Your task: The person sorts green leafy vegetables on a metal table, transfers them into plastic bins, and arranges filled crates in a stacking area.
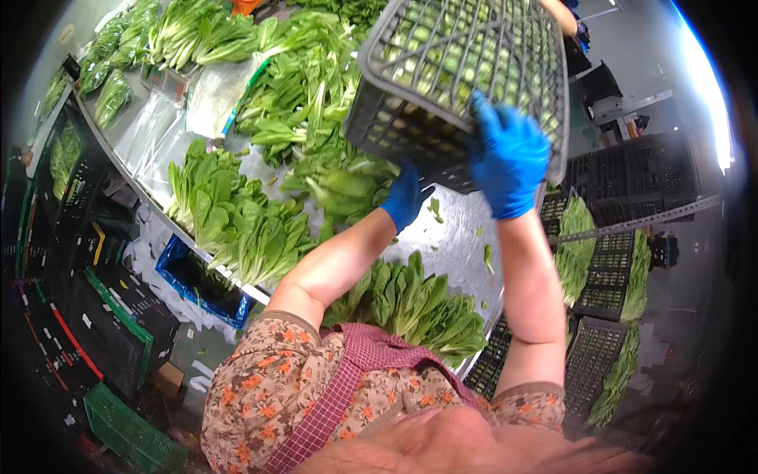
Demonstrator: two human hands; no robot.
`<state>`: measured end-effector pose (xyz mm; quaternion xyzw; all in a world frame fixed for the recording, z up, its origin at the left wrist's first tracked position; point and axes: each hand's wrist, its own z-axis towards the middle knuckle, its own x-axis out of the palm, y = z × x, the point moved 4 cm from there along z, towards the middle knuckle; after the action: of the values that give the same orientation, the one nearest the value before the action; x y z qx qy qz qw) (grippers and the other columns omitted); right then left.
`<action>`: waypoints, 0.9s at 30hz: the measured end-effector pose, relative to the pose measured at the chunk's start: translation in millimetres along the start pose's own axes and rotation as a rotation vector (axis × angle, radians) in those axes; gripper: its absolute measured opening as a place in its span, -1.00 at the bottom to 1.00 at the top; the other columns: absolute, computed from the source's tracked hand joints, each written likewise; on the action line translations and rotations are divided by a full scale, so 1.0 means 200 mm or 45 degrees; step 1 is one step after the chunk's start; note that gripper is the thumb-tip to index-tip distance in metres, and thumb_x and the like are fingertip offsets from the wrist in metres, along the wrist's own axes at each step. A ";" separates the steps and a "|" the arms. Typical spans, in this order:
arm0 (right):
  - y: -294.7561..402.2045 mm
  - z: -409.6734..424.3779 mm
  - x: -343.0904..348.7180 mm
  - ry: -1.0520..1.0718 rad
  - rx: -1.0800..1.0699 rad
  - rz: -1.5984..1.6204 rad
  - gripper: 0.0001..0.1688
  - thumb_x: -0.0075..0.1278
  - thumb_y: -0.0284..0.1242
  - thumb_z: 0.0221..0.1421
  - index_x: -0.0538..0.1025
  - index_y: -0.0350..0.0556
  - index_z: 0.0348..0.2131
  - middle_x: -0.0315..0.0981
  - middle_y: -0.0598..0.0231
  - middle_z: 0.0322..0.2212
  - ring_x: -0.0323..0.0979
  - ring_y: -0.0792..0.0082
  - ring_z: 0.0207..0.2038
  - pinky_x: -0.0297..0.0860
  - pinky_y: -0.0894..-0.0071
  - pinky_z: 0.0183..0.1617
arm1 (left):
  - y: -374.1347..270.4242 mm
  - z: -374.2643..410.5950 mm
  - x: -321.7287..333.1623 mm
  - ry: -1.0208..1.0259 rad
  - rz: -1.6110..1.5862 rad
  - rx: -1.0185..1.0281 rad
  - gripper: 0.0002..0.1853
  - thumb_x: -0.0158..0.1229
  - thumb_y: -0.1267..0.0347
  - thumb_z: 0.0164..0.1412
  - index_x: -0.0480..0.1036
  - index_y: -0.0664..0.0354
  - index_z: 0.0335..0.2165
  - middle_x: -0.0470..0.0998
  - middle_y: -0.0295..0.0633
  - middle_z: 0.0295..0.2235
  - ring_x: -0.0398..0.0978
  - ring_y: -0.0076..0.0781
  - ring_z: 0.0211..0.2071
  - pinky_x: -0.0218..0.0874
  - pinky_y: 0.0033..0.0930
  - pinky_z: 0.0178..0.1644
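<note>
A black plastic lattice crate (408,121) is tipped up over the table, its mesh base towards me. Leafy greens (450,74) show through the openings. My right hand (512,157), in a blue glove, grips the base near its lower edge. At the crate's lower left edge is my left hand (405,198), also gloved, its fingertips partly hidden against the crate. Loose greens (337,183) lie on the metal table (453,237) below and left of the crate, some blurred. Bunched greens stand at the table's left edge (237,219) and right before me (414,302).
Clear plastic bags (151,133) and bagged greens (112,98) lie at the table's far left. A bin with a blue liner (169,260) stands below the left edge. Crates of greens (604,272) are on the right. Another person's arm (559,15) shows behind the raised crate.
</note>
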<state>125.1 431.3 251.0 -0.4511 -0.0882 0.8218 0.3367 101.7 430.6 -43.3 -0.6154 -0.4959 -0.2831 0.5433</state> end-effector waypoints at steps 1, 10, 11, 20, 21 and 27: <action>0.04 -0.02 0.04 0.046 0.064 0.011 -0.47 0.14 -0.37 -0.04 0.52 0.34 0.00 0.45 0.30 -0.31 0.42 0.17 -0.31 0.36 0.21 -0.28 | -0.07 0.00 -0.02 0.058 -0.021 0.008 -0.29 -0.33 -0.19 0.34 -0.02 -0.10 0.29 0.19 -0.30 0.24 0.22 -0.26 0.20 0.02 -0.07 0.26; -0.01 0.01 0.04 0.045 0.007 0.087 -0.36 0.24 -0.37 -0.21 0.53 0.23 -0.01 0.47 0.32 -0.31 0.42 0.18 -0.30 0.34 0.19 -0.22 | -0.05 -0.01 -0.03 0.138 -0.007 0.058 -0.39 -0.29 -0.04 0.40 0.08 0.04 0.25 0.26 -0.23 0.19 0.27 -0.27 0.16 0.18 -0.10 0.19; -0.09 0.01 0.03 0.083 0.032 0.056 -0.38 0.22 -0.37 -0.19 0.53 0.22 -0.01 0.47 0.32 -0.30 0.42 0.17 -0.30 0.34 0.19 -0.21 | -0.10 -0.11 0.03 0.024 0.129 0.108 -0.39 -0.28 -0.04 0.40 0.09 0.05 0.24 0.27 -0.22 0.18 0.28 -0.28 0.15 0.19 -0.10 0.18; 0.09 -0.07 -0.05 -0.119 0.155 0.104 -0.46 0.13 -0.39 -0.10 0.53 0.17 -0.02 0.48 0.29 -0.28 0.43 0.18 -0.27 0.35 0.22 -0.21 | -0.07 0.01 -0.14 -0.004 0.056 0.144 -0.45 -0.05 0.05 0.34 0.16 0.03 0.18 0.36 -0.23 0.08 0.32 -0.32 0.11 0.24 -0.16 0.11; 0.07 -0.08 -0.04 -0.086 0.147 0.119 -0.47 0.14 -0.37 -0.11 0.53 0.15 -0.04 0.46 0.32 -0.29 0.42 0.19 -0.29 0.34 0.24 -0.25 | -0.08 -0.09 -0.11 -0.050 0.056 0.111 -0.46 0.02 0.16 0.34 0.13 0.01 0.20 0.35 -0.25 0.07 0.31 -0.36 0.11 0.29 -0.21 0.07; 0.09 0.15 -0.20 -0.098 0.077 0.011 -0.48 0.10 -0.40 -0.16 0.55 0.22 -0.09 0.47 0.40 -0.29 0.41 0.25 -0.29 0.32 0.29 -0.26 | -0.01 -0.26 0.15 -0.004 -0.137 0.006 -0.33 0.02 -0.01 0.29 0.14 0.11 0.21 0.25 -0.16 0.19 0.34 -0.26 0.09 0.34 -0.18 0.06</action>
<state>108.2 396.4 287.6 -0.4091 -0.0745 0.8423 0.3431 120.0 390.6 -2.0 -0.5869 -0.5299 -0.3098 0.5279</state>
